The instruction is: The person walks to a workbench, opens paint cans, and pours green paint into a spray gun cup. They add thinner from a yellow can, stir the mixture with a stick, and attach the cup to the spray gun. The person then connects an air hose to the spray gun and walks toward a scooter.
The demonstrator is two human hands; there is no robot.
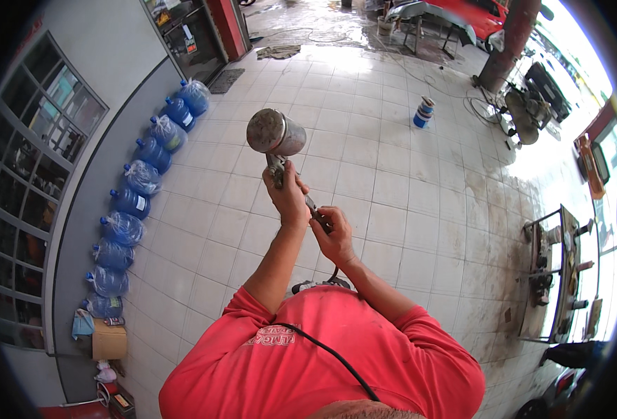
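Observation:
A metal spray gun with a round, stained paint cup on top is held out in front of my chest. My left hand is wrapped around the gun's body just below the cup. Lower down, my right hand has its fingers closed on the hose fitting at the base of the gun. From there a dark hose hangs toward my feet. The fingertips of both hands are partly hidden behind the gun.
Large blue water bottles line the left wall, with a cardboard box at the near end. A blue-labelled can stands on the tiled floor ahead. An air compressor is at far right, a metal rack nearer. A red car is beyond.

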